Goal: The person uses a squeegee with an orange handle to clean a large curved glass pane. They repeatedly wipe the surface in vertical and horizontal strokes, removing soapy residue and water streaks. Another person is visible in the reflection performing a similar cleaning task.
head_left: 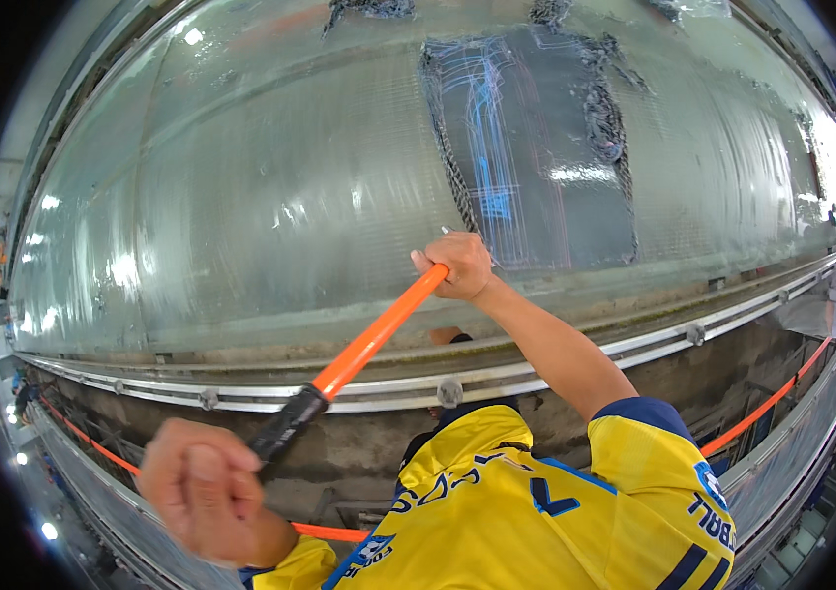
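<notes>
In the head view, both hands are gripping an orange pole (379, 329): the right hand (457, 265) clenching it up against the glossy laminated mould surface (241, 197), the left hand (204, 487) grasping its black grip. Leaning over the metal flange (575, 359), the pole could be slipping on wet laminate.

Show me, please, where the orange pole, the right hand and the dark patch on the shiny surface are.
orange pole (379, 329): head view, middle of shaft.
right hand (457, 265): head view, knuckles.
dark patch (536, 147): head view, its centre.

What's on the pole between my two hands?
In the head view, bare orange shaft runs down from the right hand, then a black grip section reaches the left hand. Nothing else sits on it.
</notes>
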### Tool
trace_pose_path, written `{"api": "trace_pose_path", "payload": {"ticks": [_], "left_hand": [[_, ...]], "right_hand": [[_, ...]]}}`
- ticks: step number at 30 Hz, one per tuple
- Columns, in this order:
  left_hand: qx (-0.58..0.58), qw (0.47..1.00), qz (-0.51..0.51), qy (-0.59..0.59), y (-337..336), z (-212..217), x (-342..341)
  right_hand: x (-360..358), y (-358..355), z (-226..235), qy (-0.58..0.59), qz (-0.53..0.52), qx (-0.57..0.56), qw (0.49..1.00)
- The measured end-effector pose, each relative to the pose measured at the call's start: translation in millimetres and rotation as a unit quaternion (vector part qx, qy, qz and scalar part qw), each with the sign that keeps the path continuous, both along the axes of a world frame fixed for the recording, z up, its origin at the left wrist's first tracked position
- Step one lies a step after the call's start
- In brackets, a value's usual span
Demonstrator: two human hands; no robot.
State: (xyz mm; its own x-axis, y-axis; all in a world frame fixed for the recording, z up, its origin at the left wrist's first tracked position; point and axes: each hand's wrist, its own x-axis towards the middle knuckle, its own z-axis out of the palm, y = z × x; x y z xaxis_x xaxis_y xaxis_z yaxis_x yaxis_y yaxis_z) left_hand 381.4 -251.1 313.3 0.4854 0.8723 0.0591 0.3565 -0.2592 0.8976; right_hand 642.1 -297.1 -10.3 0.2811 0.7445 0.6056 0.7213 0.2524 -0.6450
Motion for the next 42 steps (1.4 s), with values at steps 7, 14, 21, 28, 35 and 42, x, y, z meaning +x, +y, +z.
{"api": "trace_pose_path", "payload": {"ticks": [7,14,21,28,35,42], "left_hand": [[0.209,0.977,-0.036,0.036,179,-7,42],[0.051,0.995,-0.072,-0.048,323,-9,123],[-0.013,0.988,0.040,-0.148,296,-93,193],[0.024,0.992,0.112,-0.049,161,-157,45],[0.407,0.895,-0.086,0.162,-2,-95,-97],[0.073,0.992,-0.043,0.094,-167,-85,-129]], "right_hand": [[47,111,-1,0.005,-0.099,0.015,0.995],[139,266,-8,0.001,-0.153,0.043,0.987],[252,371,-23,-0.128,-0.068,-0.005,0.989],[155,314,-7,-0.244,0.119,-0.045,0.962],[-29,144,53,-0.120,0.119,0.100,0.980],[-89,-45,32,-0.128,0.110,0.009,0.986]]}}
